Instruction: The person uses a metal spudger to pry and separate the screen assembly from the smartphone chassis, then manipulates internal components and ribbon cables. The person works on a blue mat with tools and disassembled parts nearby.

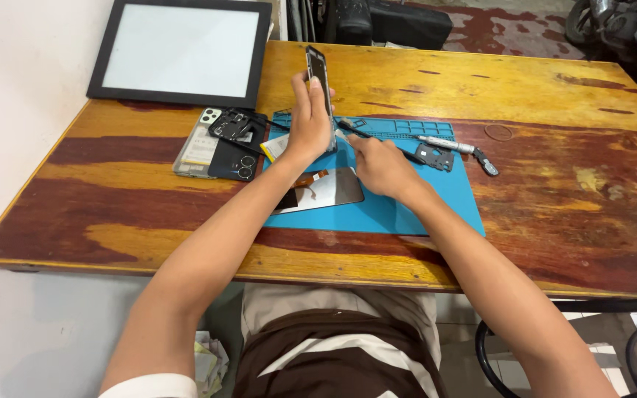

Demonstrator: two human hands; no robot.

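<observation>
My left hand (309,121) grips a dark phone body (318,77) and holds it upright on its edge above the blue work mat (436,199). My right hand (379,163) rests on the mat just right of it and pinches a thin dark tool (351,128) whose tip points at the lower part of the phone. A detached phone screen (324,188) lies flat on the mat below my left forearm.
Two opened phones (219,144) lie left of the mat on the wooden table (554,214). A silver screwdriver (445,143) and a small dark plate (435,156) sit on the mat's right part. A black-framed white panel (182,50) lies at the far left.
</observation>
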